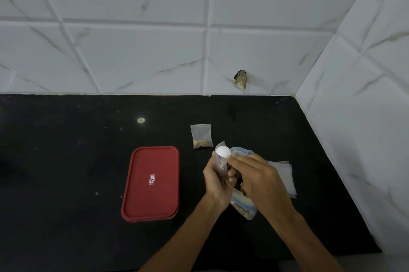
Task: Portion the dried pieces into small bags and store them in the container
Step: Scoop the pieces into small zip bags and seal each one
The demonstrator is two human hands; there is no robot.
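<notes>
The right hand (259, 180) covers most of the large bag (244, 208), so its mouth is hidden and only a few dried pieces (240, 185) show between the hands. Of the white scoop (223, 151) only the round end shows; the rest is lost in that hand's fingers. The left hand (217, 183) hides the lower part of the small bag (219, 164) it grips. The stack of empty bags (286, 174) lies partly behind the right hand. The container (151, 205) is closed under its red lid, its inside hidden; the label (152, 179) is too small to read. Both forearms run off the lower edge.
</notes>
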